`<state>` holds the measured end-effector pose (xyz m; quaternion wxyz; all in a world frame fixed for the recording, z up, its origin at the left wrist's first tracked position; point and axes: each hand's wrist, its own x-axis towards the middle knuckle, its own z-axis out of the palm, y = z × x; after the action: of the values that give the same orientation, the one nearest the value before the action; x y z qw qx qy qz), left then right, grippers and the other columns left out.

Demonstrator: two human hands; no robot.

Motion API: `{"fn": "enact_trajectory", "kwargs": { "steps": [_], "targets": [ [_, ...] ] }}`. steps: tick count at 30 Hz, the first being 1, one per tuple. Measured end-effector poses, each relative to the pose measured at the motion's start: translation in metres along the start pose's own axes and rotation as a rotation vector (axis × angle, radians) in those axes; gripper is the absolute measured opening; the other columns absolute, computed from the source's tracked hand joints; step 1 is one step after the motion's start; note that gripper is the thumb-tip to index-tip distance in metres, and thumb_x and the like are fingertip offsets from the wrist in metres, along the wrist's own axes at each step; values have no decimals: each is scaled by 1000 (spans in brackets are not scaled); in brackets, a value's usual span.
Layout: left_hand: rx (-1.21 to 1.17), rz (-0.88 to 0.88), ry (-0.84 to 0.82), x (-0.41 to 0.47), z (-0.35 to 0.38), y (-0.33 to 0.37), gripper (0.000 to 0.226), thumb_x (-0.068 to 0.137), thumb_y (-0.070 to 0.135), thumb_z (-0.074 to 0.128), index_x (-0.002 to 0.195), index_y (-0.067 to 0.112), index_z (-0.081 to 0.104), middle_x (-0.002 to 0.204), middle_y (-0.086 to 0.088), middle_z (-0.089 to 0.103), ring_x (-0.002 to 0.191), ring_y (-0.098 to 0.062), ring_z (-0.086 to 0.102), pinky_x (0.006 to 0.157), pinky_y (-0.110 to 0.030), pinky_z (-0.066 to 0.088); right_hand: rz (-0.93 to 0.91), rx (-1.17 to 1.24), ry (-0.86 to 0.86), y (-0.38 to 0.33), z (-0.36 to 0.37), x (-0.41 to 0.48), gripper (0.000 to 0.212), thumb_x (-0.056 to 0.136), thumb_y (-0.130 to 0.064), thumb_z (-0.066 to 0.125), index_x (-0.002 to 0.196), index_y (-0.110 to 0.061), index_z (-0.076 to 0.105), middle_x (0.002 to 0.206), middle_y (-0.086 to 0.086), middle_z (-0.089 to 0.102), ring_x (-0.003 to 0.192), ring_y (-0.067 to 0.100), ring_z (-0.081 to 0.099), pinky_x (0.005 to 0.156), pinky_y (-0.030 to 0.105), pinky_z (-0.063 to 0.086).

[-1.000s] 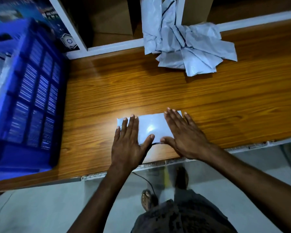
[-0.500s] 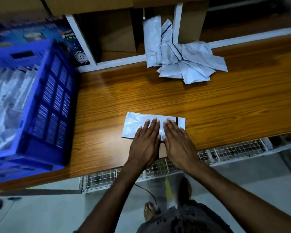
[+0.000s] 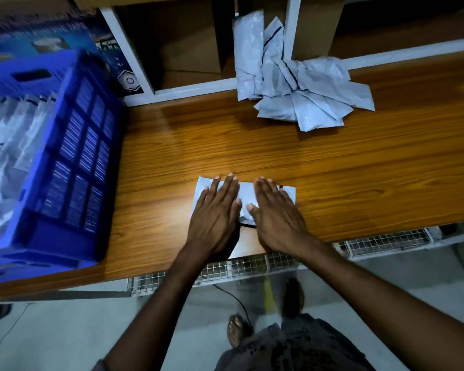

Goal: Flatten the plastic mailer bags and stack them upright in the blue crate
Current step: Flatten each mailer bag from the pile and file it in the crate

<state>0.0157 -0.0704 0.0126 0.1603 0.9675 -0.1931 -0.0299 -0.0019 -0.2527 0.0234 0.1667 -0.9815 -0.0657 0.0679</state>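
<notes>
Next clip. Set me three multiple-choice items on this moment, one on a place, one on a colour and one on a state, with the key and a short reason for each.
1. Where does the blue crate stand on the wooden table?
A) on the person's left side
B) on the person's right side
C) behind the loose pile

2. What colour are the bags in the loose pile?
A) black
B) pale grey
C) yellow

3. How do the left hand and right hand meet the mailer bag?
A) both lie flat on it, fingers straight
B) both curl round its edges and lift it
C) only one touches it

Key:
1 A: the crate fills the table's left end, left of both hands.
2 B: every bag in the pile looks pale grey.
3 A: both palms face down on the bag, which lies on the table.
</notes>
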Motion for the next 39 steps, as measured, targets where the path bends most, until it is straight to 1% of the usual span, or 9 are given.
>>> {"fn": "enact_trajectory", "kwargs": {
  "steps": [6,13,17,21,26,29,32,35,39],
  "targets": [
    [-23,-166,-8,2,21,-9,77,102,69,0,165,26,1,172,10,-5,157,-8,-9,128,-34,1,-6,-101,-95,49,6,-2,84,98,-75,2,159,-21,-19,166,-4,-26,151,10,-26,125,42,-11],
    [51,-198,-62,-12,8,-26,88,95,81,0,164,27,-6,170,11,-14,156,-8,-18,129,-38,1,-5,-240,-187,68,-8,-3,94,88,-83,-8,157,-20,-25,164,-4,-31,149,13,-31,120,56,-16],
    [84,-114,-81,-26,-1,-38,84,99,76,4,165,25,-4,170,9,-13,158,-14,-13,128,-40,-2,-6,-220,-194,60,-17,-6,96,90,-82,-3,157,-18,-25,163,1,-32,150,16,-31,121,54,-17],
    [120,53,-114,-46,4,-32,84,98,76,9,165,26,0,170,10,-8,158,-14,-7,128,-41,7,-213,-216,-122,29,-8,-31,92,95,-80,9,158,-22,-23,163,-2,-32,150,12,-30,125,48,-8],
    [93,92,-103,-79,3,-35,81,100,75,25,165,29,8,170,11,3,157,-10,3,125,-38,17,-226,-229,-103,19,2,-65,95,94,-79,32,161,-28,-11,168,-8,-19,155,11,-15,125,44,2],
    [142,205,33,-96,7,-35,68,99,51,62,158,26,39,162,4,40,147,-20,42,111,-42,39,-241,-204,-45,21,1,-83,85,91,-39,68,161,-26,22,168,-2,20,153,19,21,120,45,28],
    [110,305,218,-99,2,-32,47,89,20,78,135,25,65,135,3,67,120,-24,65,96,-41,48,-238,-80,59,21,-14,-89,69,82,-4,68,146,-23,52,154,-4,46,138,19,46,105,42,48],
    [-84,239,322,-95,-18,-25,54,78,6,80,128,24,69,120,2,73,101,-23,70,83,-37,54,-176,10,177,13,-42,-85,53,93,-6,62,141,-27,58,143,-7,53,117,16,59,84,26,51],
    [-478,-49,433,-65,-54,-12,22,100,38,64,122,36,66,99,11,75,78,-11,69,66,-31,53,-74,170,247,9,-79,-65,41,99,-30,63,140,-34,59,136,-9,63,113,15,62,83,26,49]
  ]
}}
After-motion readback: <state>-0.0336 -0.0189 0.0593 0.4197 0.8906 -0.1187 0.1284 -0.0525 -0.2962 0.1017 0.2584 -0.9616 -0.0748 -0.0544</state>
